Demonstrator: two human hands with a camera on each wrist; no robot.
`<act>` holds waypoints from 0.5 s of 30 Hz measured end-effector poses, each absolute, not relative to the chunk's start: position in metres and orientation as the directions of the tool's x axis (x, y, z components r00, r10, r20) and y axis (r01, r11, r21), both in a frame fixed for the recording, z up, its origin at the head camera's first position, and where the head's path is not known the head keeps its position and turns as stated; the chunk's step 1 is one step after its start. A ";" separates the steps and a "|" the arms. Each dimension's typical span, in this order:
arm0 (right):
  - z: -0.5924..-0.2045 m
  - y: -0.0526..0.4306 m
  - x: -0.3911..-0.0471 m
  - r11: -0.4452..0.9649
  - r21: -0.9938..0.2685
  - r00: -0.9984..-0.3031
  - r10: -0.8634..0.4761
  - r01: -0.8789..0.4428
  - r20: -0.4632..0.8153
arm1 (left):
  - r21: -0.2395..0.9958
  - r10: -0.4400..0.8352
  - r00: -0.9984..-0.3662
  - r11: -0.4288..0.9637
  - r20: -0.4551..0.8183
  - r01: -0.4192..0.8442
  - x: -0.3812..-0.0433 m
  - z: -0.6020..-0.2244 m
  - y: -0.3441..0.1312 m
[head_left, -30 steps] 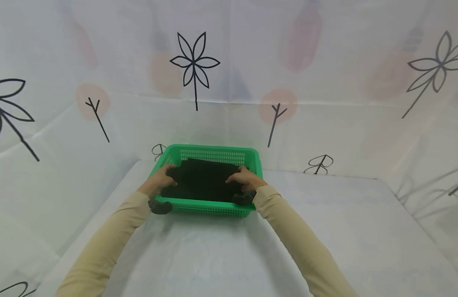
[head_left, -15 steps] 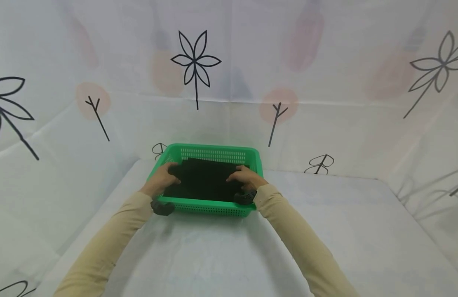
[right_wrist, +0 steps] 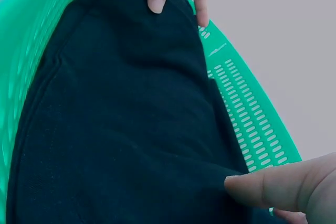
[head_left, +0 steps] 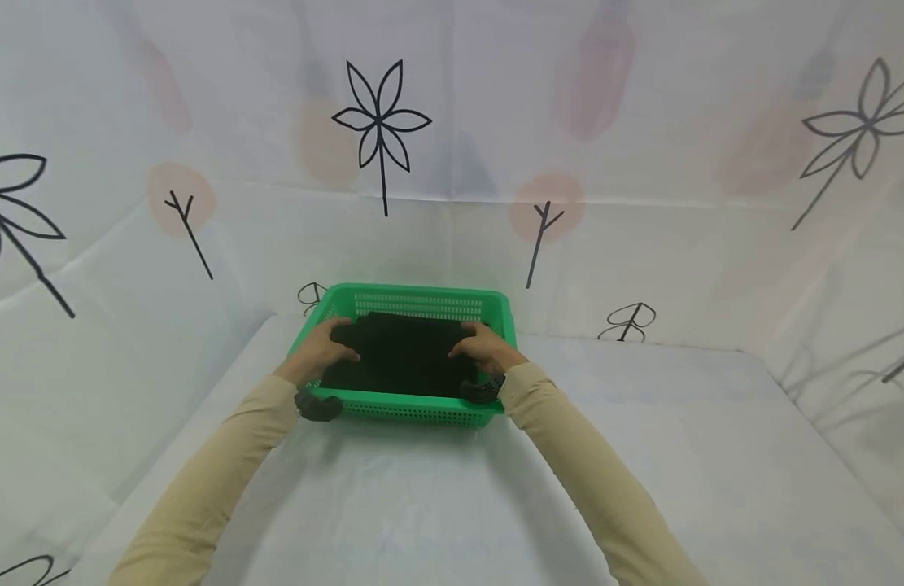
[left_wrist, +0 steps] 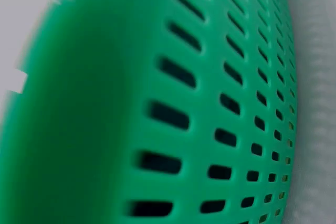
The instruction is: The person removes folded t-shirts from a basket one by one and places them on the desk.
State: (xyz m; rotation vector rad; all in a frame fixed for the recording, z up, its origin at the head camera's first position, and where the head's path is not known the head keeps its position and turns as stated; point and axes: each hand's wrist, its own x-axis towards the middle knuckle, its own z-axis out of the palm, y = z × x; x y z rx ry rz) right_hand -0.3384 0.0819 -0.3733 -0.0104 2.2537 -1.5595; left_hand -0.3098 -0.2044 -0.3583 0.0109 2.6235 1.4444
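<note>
A folded black cloth (head_left: 408, 356), with a stitched seam along one edge in the right wrist view, lies inside a green perforated plastic basket (head_left: 415, 404). At the cloth's left side my left hand (head_left: 318, 352) holds it, thumb on top and fingers towards the far edge. My right hand (head_left: 490, 348) grips the opposite side; its thumb (right_wrist: 257, 186) presses on the cloth near the edge, and the other fingers are mostly hidden. Only the basket's slotted outer wall (left_wrist: 210, 103) appears in the left wrist view.
The basket stands on a white-covered table (head_left: 437, 505), close to the back wall sheet (head_left: 452, 146) printed with flowers. Dark wrist-worn devices (head_left: 318, 406) hang at the basket's front rim. Side sheets border the table at left and right.
My left hand has shifted slightly inward and its thumb reaches further over the cloth. The right hand's fingers have moved a little. Basket and cloth stay nearly where they were.
</note>
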 end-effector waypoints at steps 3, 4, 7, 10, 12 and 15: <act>-0.373 0.083 -0.340 0.378 -0.901 -0.923 -0.224 0.213 -0.313 | 0.852 0.113 -0.982 0.518 -0.151 -0.072 -0.310 -0.357 -0.207; -0.374 0.083 -0.340 0.370 -0.903 -0.921 -0.229 0.217 -0.315 | 0.854 0.124 -0.979 0.515 -0.160 -0.074 -0.309 -0.357 -0.208; -0.374 0.083 -0.340 0.327 -0.916 -0.912 -0.252 0.234 -0.323 | 0.866 0.145 -0.972 0.493 -0.183 -0.090 -0.310 -0.358 -0.210; -0.373 0.084 -0.339 0.303 -0.923 -0.911 -0.262 0.236 -0.318 | 0.866 0.147 -0.967 0.487 -0.207 -0.111 -0.311 -0.357 -0.212; -0.372 0.084 -0.339 0.301 -0.926 -0.917 -0.255 0.228 -0.308 | 0.872 0.144 -0.965 0.472 -0.218 -0.126 -0.312 -0.357 -0.213; -0.369 0.083 -0.339 0.307 -0.928 -0.927 -0.238 0.210 -0.289 | 0.886 0.143 -0.962 0.440 -0.230 -0.147 -0.313 -0.354 -0.213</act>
